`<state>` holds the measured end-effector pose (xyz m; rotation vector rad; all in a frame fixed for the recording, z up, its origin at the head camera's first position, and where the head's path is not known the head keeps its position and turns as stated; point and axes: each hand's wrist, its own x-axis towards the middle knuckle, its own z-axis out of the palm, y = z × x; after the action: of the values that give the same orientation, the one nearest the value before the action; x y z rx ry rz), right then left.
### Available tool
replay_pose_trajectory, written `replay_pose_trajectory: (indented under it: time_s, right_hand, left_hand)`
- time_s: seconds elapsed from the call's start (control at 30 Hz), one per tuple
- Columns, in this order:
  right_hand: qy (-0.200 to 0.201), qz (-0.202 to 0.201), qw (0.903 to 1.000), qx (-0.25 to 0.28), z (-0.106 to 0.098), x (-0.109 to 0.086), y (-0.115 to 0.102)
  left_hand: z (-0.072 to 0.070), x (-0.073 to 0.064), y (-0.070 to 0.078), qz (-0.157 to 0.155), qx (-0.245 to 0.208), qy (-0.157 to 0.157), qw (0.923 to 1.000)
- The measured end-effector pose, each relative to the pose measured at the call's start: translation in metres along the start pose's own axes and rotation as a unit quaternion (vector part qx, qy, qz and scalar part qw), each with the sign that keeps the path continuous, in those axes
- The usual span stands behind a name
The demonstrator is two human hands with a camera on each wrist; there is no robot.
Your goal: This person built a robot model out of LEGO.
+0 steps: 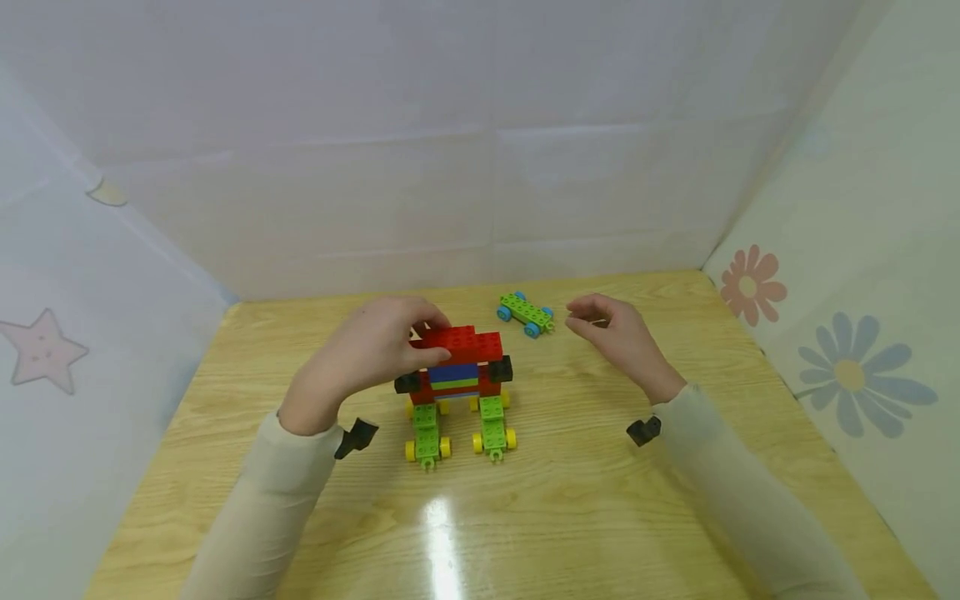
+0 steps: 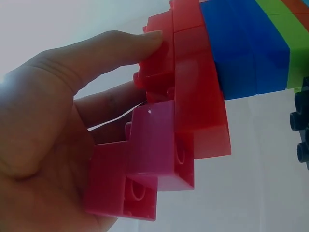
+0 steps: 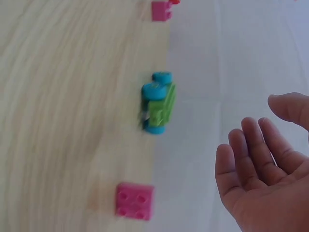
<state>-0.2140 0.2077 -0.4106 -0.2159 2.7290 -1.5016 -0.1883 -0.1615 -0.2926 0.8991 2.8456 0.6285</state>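
A building-brick model [image 1: 454, 375] stands on two green wheeled bases [image 1: 426, 433] with yellow wheels. Its middle has blue, lime and red layers, black bricks [image 1: 501, 368] jut from its sides, and red bricks [image 1: 472, 340] cap it. My left hand [image 1: 375, 342] grips this red top from the left, thumb on the near face and fingers behind. In the left wrist view, two stepped pink bricks [image 2: 153, 145] sit at the end of the red ones, beside the palm. My right hand [image 1: 611, 329] holds nothing, its fingers loosely bent, to the right of a green wheeled base [image 1: 527, 312] with blue wheels.
In the right wrist view, a pink brick [image 3: 134, 201] lies on the wooden table [image 1: 577, 500], and another pink brick [image 3: 160, 10] shows at the top. Pale sheets with printed flowers [image 1: 753, 286] and a star [image 1: 49, 351] enclose the table at the back and sides.
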Motion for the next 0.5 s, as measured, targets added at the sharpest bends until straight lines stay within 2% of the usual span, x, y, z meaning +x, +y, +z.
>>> replay_pose_trajectory:
  time_s: [0.23,0.5]
  right_hand:
    - [0.020,0.056,0.9981,-0.016,-0.014,0.000,0.035]
    - [0.043,0.128,0.9905,-0.023,-0.024,-0.003,0.053]
  left_hand:
    - [-0.006,-0.009,-0.011,-0.023,-0.006,-0.001,0.9997]
    - [-0.015,-0.019,-0.020,-0.034,-0.011,-0.001,0.9994]
